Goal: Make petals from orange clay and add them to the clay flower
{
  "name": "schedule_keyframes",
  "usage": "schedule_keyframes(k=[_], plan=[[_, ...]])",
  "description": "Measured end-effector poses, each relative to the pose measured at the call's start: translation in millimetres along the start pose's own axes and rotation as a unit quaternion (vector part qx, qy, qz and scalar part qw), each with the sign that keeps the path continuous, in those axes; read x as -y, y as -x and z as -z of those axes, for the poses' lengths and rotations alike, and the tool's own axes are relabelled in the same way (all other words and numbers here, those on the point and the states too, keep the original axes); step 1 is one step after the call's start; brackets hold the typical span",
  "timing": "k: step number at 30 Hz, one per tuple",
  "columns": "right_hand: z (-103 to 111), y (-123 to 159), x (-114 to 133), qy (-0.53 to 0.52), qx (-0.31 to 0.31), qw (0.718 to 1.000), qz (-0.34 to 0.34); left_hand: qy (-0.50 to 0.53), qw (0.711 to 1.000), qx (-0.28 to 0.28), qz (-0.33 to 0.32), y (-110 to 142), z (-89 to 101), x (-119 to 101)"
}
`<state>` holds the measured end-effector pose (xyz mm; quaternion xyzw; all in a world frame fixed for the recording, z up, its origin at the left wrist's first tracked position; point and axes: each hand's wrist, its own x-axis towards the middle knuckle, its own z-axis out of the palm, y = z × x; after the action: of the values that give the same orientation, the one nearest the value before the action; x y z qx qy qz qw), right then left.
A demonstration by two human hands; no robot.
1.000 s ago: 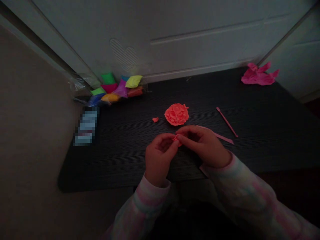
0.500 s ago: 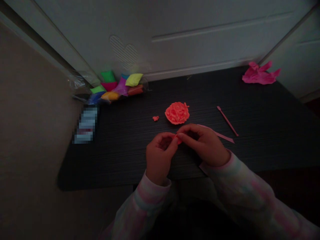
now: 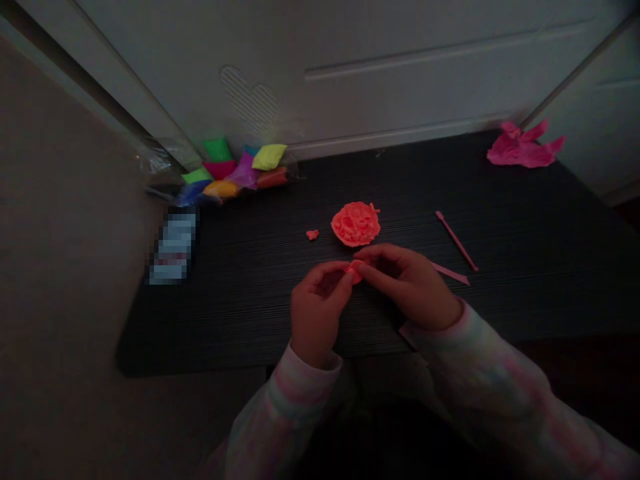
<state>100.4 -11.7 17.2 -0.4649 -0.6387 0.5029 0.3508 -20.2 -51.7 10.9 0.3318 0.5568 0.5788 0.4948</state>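
Between my fingertips is a small flat piece of coral-coloured modelling clay (image 3: 356, 272). My left hand (image 3: 320, 310) pinches its left side, and my right hand (image 3: 413, 287) pinches its right side. Just beyond the hands lies a round, bowl-like coral clay shape (image 3: 356, 225) with curled pieces inside it. A tiny coral clay scrap (image 3: 313, 235) rests to its left. To the right is a thin pink modelling tool (image 3: 456, 240). A flat pink tool (image 3: 453, 273) lies partly hidden under my right hand.
On the dark table (image 3: 225, 320), a clear bag of several coloured clay packets (image 3: 245, 170) lies at the back left. A blurred-out phone-like object (image 3: 173, 247) is near the left edge. Crumpled pink material (image 3: 524, 147) sits at the back right, before a white panel (image 3: 400, 40).
The clay piece between my fingers has turned, and more of its flat face shows. Both hands keep their pinch in nearly the same place. The view has shifted slightly.
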Motion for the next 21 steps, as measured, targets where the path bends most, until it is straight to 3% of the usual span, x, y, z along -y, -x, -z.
schedule_keyframes(k=[9, 17, 21], plan=[[1.7, 0.1, -1.8, 0.059, 0.022, 0.997, 0.041, -0.013, 1.000, -0.015, 0.001, -0.9, 0.8, 1.3], [-1.1, 0.6, -1.2, 0.196, 0.014, 0.964, 0.178, -0.029, 0.999, -0.032, -0.007, -1.0, 3.3, 5.1], [0.7, 0.9, -1.3, 0.168, 0.002, 0.972, 0.165, -0.033, 0.999, -0.020, -0.012, 0.6, 3.5, 3.1]])
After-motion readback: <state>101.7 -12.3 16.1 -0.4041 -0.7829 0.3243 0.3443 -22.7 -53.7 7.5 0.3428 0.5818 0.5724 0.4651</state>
